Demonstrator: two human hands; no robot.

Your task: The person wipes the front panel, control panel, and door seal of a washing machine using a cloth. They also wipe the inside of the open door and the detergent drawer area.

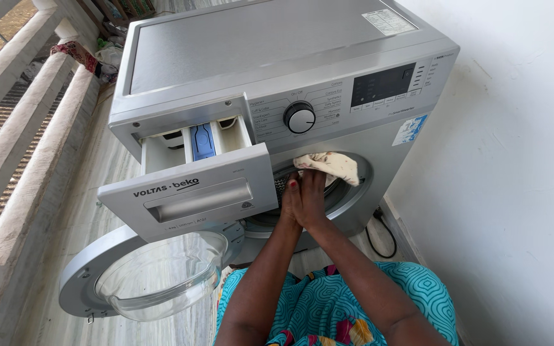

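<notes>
At the round drum opening of the silver front-loading washing machine [238, 57], both hands press together: the right hand [312, 195] grips a cream patterned cloth [329, 165], the left hand [289, 204] lies flat alongside, its grip hidden. Leftward, the grey detergent drawer [190, 192] juts open above the swung-down glass door [155, 272].

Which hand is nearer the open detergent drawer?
Left. The left hand is right beside the detergent drawer front's right edge; the right hand is pressed against it on the far side, gripping the cream cloth.
</notes>
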